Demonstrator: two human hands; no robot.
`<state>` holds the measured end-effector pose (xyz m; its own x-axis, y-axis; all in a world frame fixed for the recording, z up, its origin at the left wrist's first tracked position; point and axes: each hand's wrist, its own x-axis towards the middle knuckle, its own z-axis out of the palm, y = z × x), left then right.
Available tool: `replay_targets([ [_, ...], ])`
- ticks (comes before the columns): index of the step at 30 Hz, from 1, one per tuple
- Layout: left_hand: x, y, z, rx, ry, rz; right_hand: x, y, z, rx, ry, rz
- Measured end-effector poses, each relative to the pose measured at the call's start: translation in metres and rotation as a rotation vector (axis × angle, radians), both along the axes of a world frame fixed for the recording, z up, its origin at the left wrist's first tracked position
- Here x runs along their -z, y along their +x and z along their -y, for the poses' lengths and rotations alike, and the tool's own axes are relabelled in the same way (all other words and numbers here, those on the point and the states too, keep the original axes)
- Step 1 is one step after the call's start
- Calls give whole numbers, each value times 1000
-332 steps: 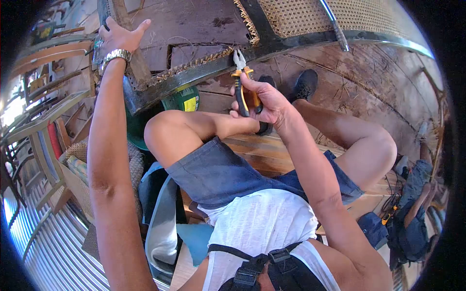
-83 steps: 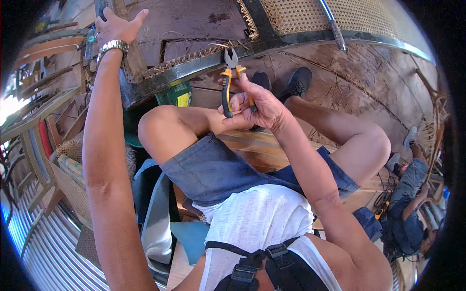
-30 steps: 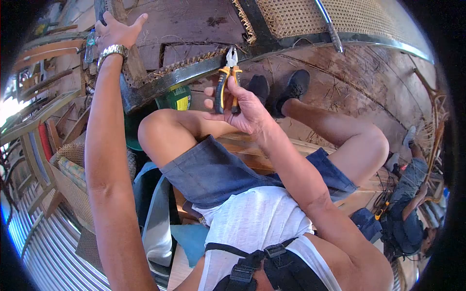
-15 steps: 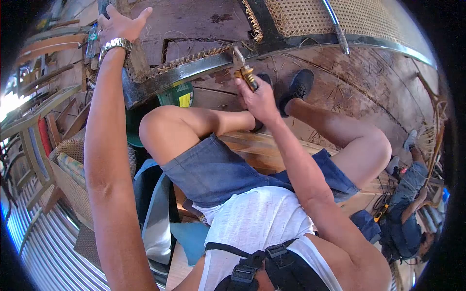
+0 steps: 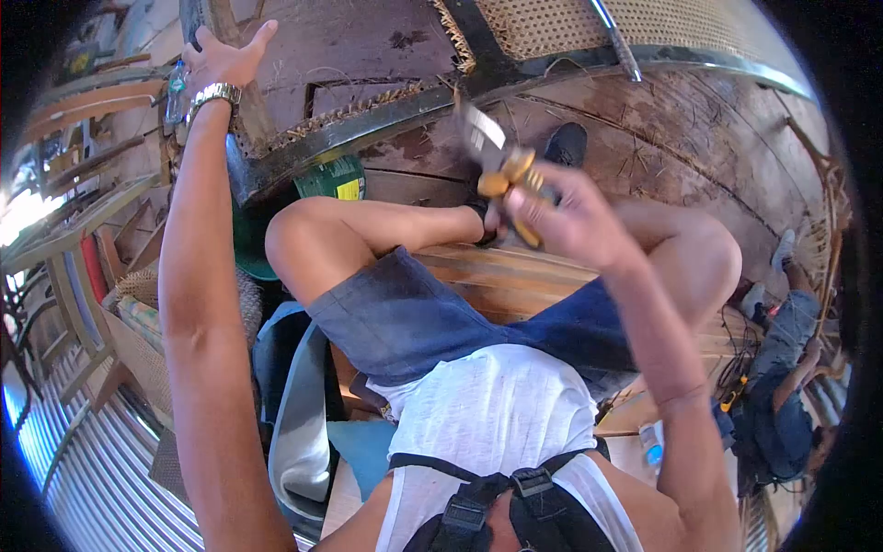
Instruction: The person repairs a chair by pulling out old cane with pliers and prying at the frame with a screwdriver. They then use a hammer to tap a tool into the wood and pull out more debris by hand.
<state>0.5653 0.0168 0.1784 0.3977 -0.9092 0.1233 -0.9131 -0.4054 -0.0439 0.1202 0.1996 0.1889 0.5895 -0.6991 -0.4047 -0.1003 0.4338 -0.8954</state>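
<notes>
My right hand (image 5: 575,216) is closed around a pair of pliers (image 5: 501,152) with yellow and black handles. The jaws point up and left, just below the dark wooden frame (image 5: 345,132); motion blurs the tool and hand. Frayed bits of woven cane (image 5: 395,95) stick up along the frame's inner edge. At the upper left, my left hand (image 5: 225,60), with a metal watch on the wrist, rests on the frame's side rail, thumb and finger spread. Some of its fingers are partly hidden. Woven cane webbing (image 5: 589,32) covers the panel at the top right.
A metal tube (image 5: 618,41) lies across the cane panel. Below the frame's left corner stands a green bucket (image 5: 317,179). Wooden chair frames (image 5: 83,221) and a plastic bottle (image 5: 176,92) are on the left. Another person (image 5: 782,386) sits at the far right.
My right hand and the pliers have pulled away from the frame's cane edge, moving right and down toward me. My left hand stays on the rail. The view has shifted slightly.
</notes>
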Motion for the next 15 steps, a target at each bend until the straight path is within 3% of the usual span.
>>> replay_targets([
  [3,-4,-4,-2,7,-32,-24,-44,-7,53,119,-144,148],
  [5,-3,-5,-3,-8,-3,34,-61,-13,89,123,-307,-48],
  [6,-6,-13,-7,21,-21,98,-61,-9,99,202,-259,-61],
  [8,-12,-47,-21,225,16,225,-70,1,104,316,-265,-41],
  [10,-6,-95,-42,673,-50,-115,-99,23,103,498,-169,28],
  [12,4,-149,-70,949,-14,-349,-95,35,108,502,-198,121],
  [14,9,-192,-87,826,249,-299,-96,40,110,483,-156,293],
  [15,28,-198,-91,855,165,-243,-100,42,115,481,-161,292],
])
